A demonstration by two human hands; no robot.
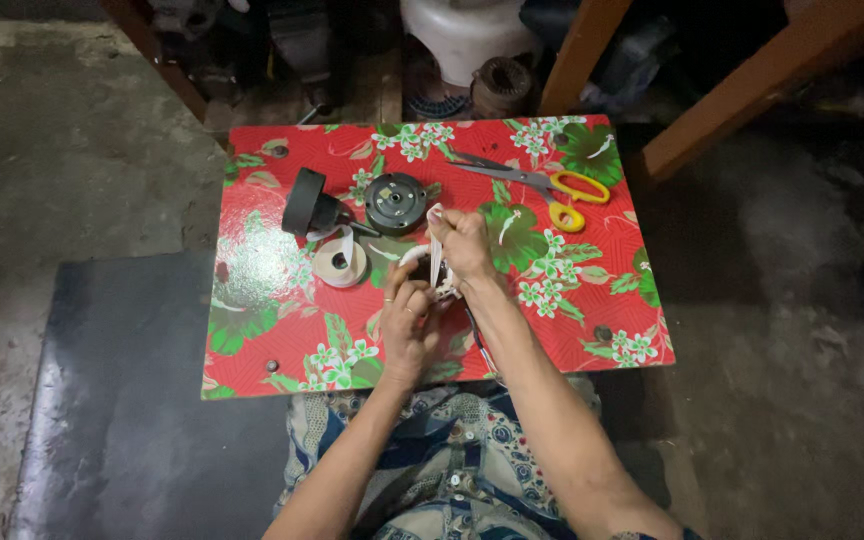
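Low on a grey concrete floor, the red floral-covered table (572, 310) is carrying the work: right hand (464, 246) is pinching white tape strip (436, 250) upright mid-table, left hand (409, 318) is clenching its lower end; wrapping seems underway, needing steady tension next.

Overhead light falls brightest on the glossy red floral bench (572, 300), while the concrete floor (82, 170) around it sinks into dim grey and the space behind the far edge is almost black. Faint sheen shows on the dark mat (122, 400) at lower left. The left hand (408, 322) and right hand (464, 248) are evenly lit, casting only soft, short shadows onto the cloth. The yellow-handled scissors (552, 186) read sharply, but fine detail between the fingers is smeared. Wide-angle stretch bends the forearms and bench corners toward the frame edges, where grain and softness grow.
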